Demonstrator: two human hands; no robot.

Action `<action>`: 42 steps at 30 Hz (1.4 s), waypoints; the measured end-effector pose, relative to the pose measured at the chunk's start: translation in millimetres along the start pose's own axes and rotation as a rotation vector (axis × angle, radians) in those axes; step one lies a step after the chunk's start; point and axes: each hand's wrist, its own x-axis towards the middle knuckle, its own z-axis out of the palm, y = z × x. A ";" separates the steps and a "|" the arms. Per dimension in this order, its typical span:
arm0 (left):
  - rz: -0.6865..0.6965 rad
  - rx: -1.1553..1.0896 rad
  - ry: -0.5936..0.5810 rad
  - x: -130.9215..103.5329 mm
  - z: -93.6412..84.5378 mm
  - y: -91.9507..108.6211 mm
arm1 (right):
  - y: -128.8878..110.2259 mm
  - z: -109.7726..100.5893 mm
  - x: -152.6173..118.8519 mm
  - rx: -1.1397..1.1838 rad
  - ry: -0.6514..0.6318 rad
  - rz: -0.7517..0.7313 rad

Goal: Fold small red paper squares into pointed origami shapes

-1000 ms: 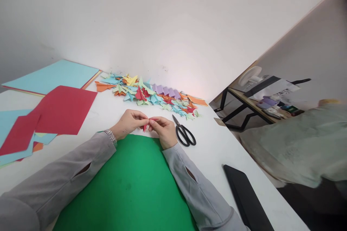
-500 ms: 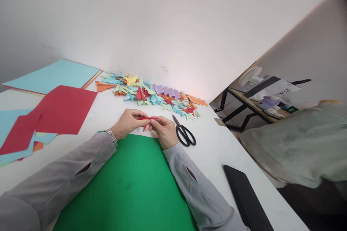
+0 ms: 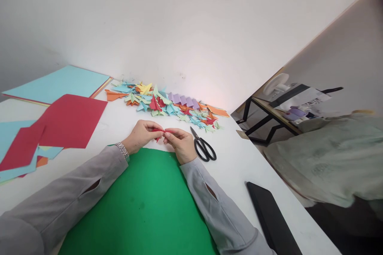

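Observation:
A small folded red paper piece [image 3: 158, 130] is pinched between both hands, just beyond the top edge of a green mat [image 3: 140, 199]. My left hand [image 3: 140, 135], with a metal watch at the wrist, grips its left part. On its right part, the thumb and fingers of my right hand [image 3: 182, 143] are closed. Fingers cover much of the paper, and a small red point hangs below. Black-handled scissors [image 3: 204, 148] lie on the white table just right of my right hand.
Behind the hands lies a pile of small folded papers [image 3: 167, 105]. Red sheets [image 3: 72, 121] and a blue sheet stack [image 3: 60, 83] are at the left. A black flat object [image 3: 271, 215] lies at the right, near a person in a pale green garment [image 3: 332, 159].
The hanging red point has shifted slightly left and the fingers have moved a little on the paper. At the right, the person's pale garment now covers more of the far shelf.

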 end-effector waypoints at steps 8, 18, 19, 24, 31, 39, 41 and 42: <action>-0.036 0.010 -0.015 0.1 -2.2 -2.6 | -0.1 -1.3 1.2 -0.056 -0.016 -0.001; -0.084 0.044 0.023 -0.9 0.8 2.5 | -4.1 -2.4 0.3 -0.157 -0.046 -0.011; -0.083 0.045 0.026 -0.8 0.8 2.4 | -4.2 -2.4 0.2 -0.162 -0.046 -0.017; -0.074 0.051 0.020 0.0 0.1 0.6 | -3.7 -1.8 -0.5 -0.180 -0.046 -0.040; -0.067 0.051 -0.016 -0.2 -2.2 -2.1 | -4.1 -0.9 -1.5 -0.171 -0.040 -0.062; -0.046 0.020 -0.053 1.7 -3.4 -3.3 | -5.4 -1.6 -1.4 -0.169 -0.025 -0.046; -0.042 0.018 -0.033 1.3 -3.4 -3.6 | -6.2 -1.9 -1.4 -0.179 -0.003 -0.035; -0.038 0.017 -0.025 1.1 -3.5 -3.7 | -6.4 -2.1 -1.4 -0.180 0.006 -0.031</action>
